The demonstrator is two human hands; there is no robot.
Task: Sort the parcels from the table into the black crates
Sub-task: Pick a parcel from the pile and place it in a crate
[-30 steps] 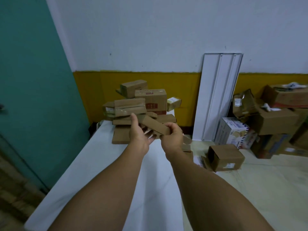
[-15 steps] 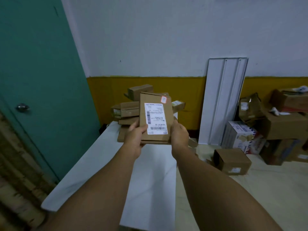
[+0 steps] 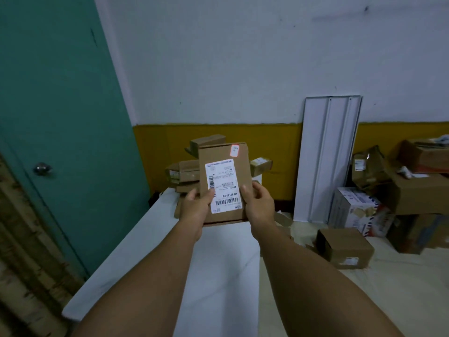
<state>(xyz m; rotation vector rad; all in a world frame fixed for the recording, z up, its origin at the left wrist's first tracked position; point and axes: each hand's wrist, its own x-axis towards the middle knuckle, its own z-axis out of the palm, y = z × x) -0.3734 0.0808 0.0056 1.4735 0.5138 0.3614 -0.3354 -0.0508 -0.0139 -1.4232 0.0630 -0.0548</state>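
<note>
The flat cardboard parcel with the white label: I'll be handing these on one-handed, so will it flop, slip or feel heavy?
The flat cardboard parcel probably stays stiff: it stands upright, edges straight, held only near its lower end by the left hand and right hand. It is likely light, being thin and held with fingertips. The bare cardboard should grip well; the glossy white label may be slicker.

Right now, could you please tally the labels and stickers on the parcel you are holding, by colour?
White shipping label: 1
Red-edged sticker: 1
Total: 2, both on the parcel gripped by the left hand and right hand.
</note>
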